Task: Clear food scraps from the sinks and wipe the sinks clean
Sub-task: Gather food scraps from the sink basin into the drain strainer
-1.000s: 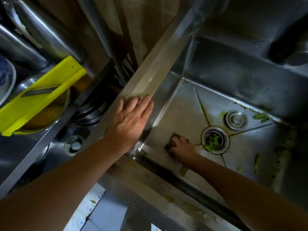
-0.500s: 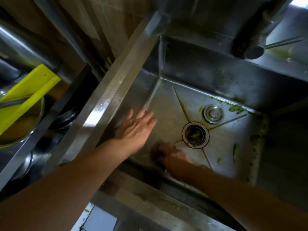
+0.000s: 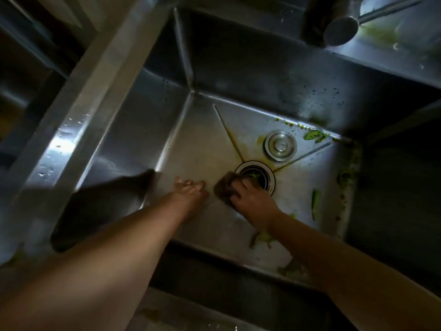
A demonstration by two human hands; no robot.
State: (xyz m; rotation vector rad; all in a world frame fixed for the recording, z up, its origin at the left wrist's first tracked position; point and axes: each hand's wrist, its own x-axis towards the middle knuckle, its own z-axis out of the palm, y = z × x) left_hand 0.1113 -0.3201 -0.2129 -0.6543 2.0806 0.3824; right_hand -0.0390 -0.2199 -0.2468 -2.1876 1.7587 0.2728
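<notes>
I look down into a deep steel sink (image 3: pixel 133 130). My right hand (image 3: pixel 250 199) presses a dark scrub sponge (image 3: pixel 224 187) onto the sink floor at the left edge of the open drain (image 3: pixel 259 177), which holds green scraps. My left hand (image 3: pixel 188 189) is down on the sink floor just left of the sponge, fingers spread and empty. A round metal drain plug (image 3: pixel 279 145) lies beyond the drain. Green vegetable scraps lie in the far right corner (image 3: pixel 314 135), along the right wall (image 3: pixel 315 204) and near the front wall (image 3: pixel 262 237).
A faucet spout (image 3: pixel 340 31) hangs over the sink's far right rim. The wet steel ledge (image 3: pixel 78 111) borders the sink on the left. Green grime lines the right-hand edge (image 3: pixel 346 177) of the sink floor.
My left hand left the left ledge and dropped to the sink floor beside the sponge. My right hand slid the sponge right, up to the drain. The view shifted over the sink.
</notes>
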